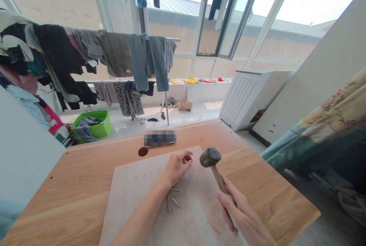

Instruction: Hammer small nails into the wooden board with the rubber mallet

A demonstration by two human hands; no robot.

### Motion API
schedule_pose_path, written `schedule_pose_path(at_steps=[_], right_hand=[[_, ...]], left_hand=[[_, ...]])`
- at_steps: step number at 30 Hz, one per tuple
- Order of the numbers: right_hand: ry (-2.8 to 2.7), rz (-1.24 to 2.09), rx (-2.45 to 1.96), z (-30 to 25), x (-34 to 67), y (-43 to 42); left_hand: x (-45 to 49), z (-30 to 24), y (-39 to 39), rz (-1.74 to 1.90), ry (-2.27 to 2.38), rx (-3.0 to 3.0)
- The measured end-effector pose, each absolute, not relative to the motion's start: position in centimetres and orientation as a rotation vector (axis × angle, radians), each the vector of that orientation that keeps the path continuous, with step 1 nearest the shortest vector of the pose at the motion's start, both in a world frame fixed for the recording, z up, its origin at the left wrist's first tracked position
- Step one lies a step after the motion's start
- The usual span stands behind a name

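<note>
My right hand (238, 211) is wrapped round the wooden handle of a black-headed mallet (211, 157), its head raised to the right of my other hand. Over the far part of a pale wooden board (128, 192), my left hand (179, 165) is closed with thumb and fingertips curled together. Whatever sits in that pinch is too small to make out. Several loose nails (175, 202) lie on the board beside my left forearm. A short row of small dark marks (144, 174) shows on the board left of my left hand.
The board rests on a wooden table (71, 185) with a round cable hole (143, 151). A blurred dark object (160, 138) lies near its far edge. Beyond stand a laundry rack (171, 39), a green basket (104, 124) and a white cabinet (243, 97). A curtain (314, 131) hangs at right.
</note>
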State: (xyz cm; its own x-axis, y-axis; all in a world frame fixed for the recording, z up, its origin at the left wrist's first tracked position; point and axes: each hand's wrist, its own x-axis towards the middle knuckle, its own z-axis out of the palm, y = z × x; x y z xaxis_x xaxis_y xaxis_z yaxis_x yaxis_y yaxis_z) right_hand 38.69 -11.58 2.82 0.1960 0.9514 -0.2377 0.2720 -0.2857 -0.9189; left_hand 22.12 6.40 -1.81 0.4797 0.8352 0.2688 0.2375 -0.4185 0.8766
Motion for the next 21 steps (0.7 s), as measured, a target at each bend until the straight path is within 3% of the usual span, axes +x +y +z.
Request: schedule_pose_path(at_steps=[21], right_hand=[[-1.241,1.061,-1.673,2.4,36.4,-9.8]], left_hand=[[22.0,-0.2,6.4,0.778,0.910,2.025]])
